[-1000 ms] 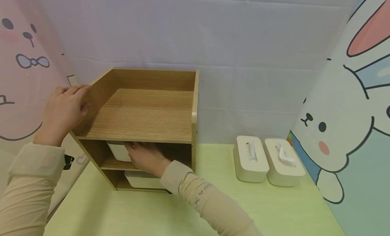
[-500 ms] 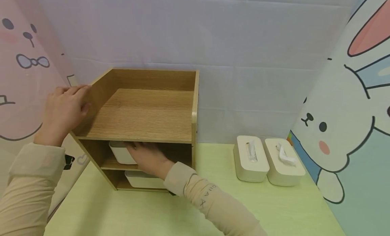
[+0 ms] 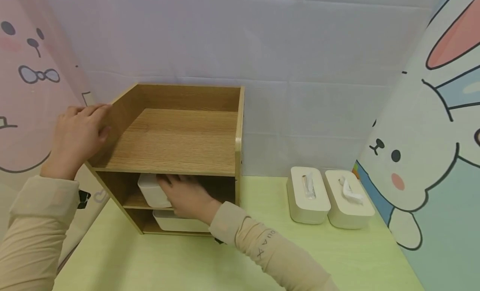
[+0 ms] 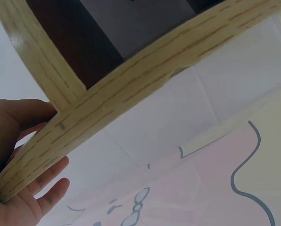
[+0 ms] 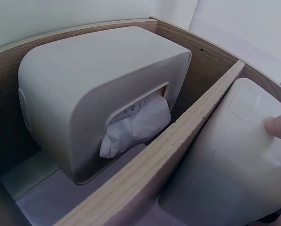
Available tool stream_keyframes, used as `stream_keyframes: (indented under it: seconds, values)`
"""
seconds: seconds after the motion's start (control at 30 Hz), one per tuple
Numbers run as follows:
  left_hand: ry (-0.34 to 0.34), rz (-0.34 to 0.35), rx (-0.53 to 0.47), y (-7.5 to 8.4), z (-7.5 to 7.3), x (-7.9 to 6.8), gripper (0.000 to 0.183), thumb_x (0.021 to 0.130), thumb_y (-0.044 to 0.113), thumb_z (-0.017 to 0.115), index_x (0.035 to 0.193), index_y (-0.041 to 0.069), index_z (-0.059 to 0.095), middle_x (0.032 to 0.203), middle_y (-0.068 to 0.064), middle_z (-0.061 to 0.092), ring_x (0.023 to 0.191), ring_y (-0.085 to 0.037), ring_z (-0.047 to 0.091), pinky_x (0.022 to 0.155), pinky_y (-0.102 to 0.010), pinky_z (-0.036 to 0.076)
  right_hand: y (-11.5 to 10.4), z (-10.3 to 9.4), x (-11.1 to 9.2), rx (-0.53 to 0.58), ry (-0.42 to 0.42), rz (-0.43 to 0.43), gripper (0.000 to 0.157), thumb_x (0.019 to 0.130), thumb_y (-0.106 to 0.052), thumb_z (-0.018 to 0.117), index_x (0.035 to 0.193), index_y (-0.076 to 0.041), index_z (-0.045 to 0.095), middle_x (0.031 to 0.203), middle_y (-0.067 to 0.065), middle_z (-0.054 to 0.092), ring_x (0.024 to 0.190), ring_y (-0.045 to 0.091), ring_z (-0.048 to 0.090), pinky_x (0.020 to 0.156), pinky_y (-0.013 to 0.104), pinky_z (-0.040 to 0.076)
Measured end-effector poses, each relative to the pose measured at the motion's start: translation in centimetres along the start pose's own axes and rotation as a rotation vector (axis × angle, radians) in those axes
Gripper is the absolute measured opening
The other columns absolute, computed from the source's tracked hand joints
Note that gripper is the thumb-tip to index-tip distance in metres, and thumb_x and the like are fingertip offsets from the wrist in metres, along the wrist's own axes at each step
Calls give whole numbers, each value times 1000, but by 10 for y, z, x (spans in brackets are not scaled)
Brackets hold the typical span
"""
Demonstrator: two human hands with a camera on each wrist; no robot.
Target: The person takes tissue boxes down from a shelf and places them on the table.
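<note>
My left hand grips the left side panel of a wooden desktop shelf; in the left wrist view the thumb and fingers lie on opposite sides of the panel. My right hand reaches into the middle compartment and holds a white, rounded tissue box. Its right part is hidden behind the hand. In the right wrist view a thumb presses on the face of this box; the other fingers are mostly out of sight. In the compartment below sits another tissue box, a tissue poking from its slot.
Two more white tissue boxes, one on the left and one on the right, stand side by side on the pale green table. A white cloth backdrop hangs behind the shelf, with cartoon-printed sheets on both sides.
My right hand has shifted slightly to the right, and the tissue box in the middle compartment has come right and toward the front with it. The left hand has stayed in place.
</note>
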State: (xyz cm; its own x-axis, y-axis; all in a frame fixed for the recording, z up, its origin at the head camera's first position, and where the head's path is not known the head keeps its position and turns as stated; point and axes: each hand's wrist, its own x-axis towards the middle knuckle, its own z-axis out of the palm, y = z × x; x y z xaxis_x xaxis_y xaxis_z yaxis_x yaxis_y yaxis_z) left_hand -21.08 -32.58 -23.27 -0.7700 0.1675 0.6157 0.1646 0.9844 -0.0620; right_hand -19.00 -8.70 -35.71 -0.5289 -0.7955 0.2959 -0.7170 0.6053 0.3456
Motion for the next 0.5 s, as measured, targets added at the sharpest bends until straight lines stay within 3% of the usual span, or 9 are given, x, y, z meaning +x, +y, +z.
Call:
stream_keyframes:
  seconds: [0.13,0.33,0.5]
  values:
    - [9,4,-1,0,1,0,46,78,5,58,123,5,50,120,-22,56,100,-51,43,75,-64,36,1,-2,-3,-6,-7,0,60,90,-41,50,140,-19,26,140,1,34,119,15,45,91,27,48]
    - [29,23,7,1,0,0,45,77,4,59,122,3,51,118,-23,57,100,-50,45,79,-63,37,3,-5,-6,-17,44,-34,61,86,-34,57,139,-20,29,139,2,37,110,15,51,75,22,53]
    - [39,35,8,1,0,-1,46,76,3,60,121,2,51,118,-23,57,100,-50,46,81,-62,37,4,-9,-10,15,32,-43,68,81,-30,63,139,-21,28,140,2,37,115,18,49,75,23,53]
